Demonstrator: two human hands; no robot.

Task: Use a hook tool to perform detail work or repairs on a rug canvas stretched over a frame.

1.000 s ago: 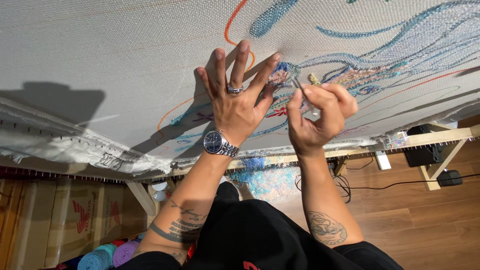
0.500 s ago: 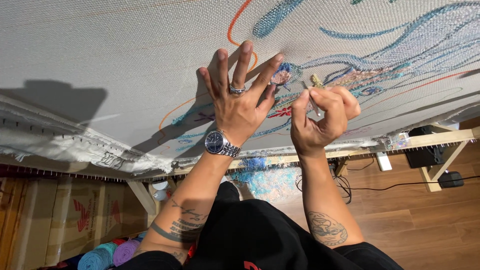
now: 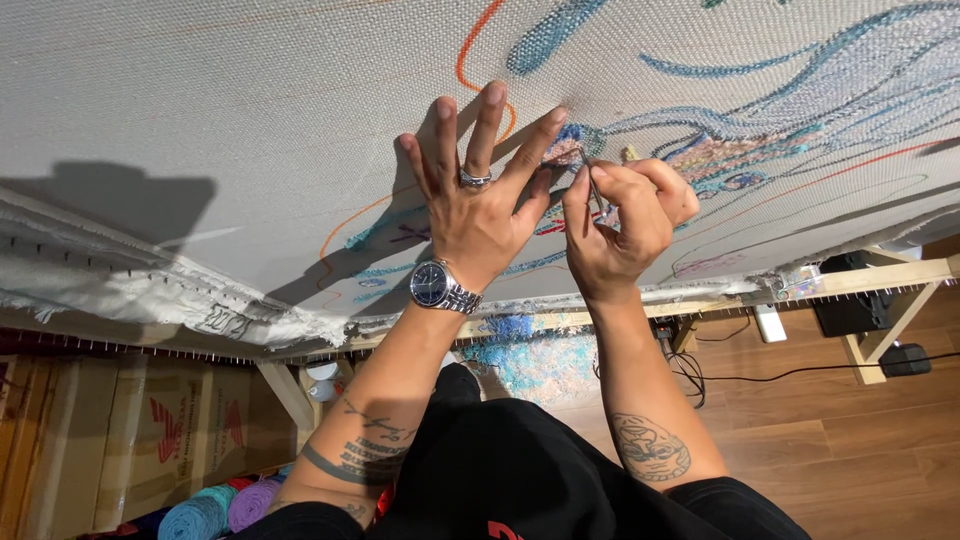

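Pressing the cloth (image 3: 250, 120) flat with the spread, empty left hand (image 3: 478, 205), keeping the right hand (image 3: 620, 225) pinched on its thin tool (image 3: 592, 185), tip steady beside the tufted patch (image 3: 565, 150).

— How many hands are at the stretched tufting cloth (image 3: 200, 90)?
— Two: left hand (image 3: 478, 205), right hand (image 3: 620, 220).
— Jewellery?
— One wristwatch (image 3: 440, 287), one ring (image 3: 474, 179).
— Below the frame?
— Three yarn rolls (image 3: 225, 508) visible, two cardboard boxes (image 3: 150, 430).
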